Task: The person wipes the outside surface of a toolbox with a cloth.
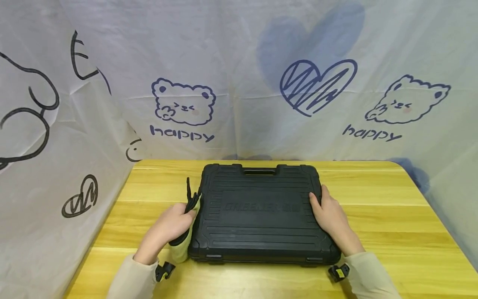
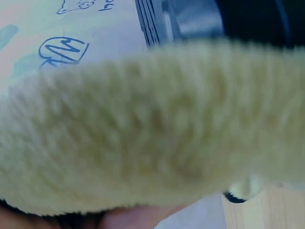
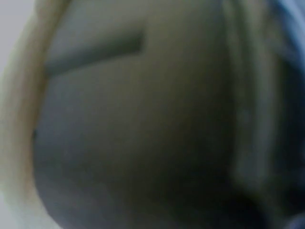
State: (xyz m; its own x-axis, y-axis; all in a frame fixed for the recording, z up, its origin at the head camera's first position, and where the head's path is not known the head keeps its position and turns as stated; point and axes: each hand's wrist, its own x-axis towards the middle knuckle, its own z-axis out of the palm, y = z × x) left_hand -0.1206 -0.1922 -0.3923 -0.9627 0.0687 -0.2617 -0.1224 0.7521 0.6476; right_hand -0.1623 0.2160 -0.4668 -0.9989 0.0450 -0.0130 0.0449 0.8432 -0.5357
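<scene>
A black plastic tool case (image 1: 257, 236) lies closed and flat, with its handle at the far side and latches towards me. My left hand (image 1: 173, 222) grips a fuzzy pale yellow-green cloth (image 1: 181, 250) with black edging and loose black ends, right against the case's left side. Up close in the left wrist view, the plush cloth (image 2: 152, 124) hides most of that hand. My right hand (image 1: 332, 214) holds the case's right side, thumb on the lid and fingers along the edge. In the right wrist view the case (image 3: 133, 124) is a blurred dark surface.
The case stands on a wood-grain table (image 1: 392, 224) with a rounded far corner. White cloth walls (image 1: 246, 50) with drawn hearts and bears rise behind and at the sides. A small black camera is strapped at each wrist.
</scene>
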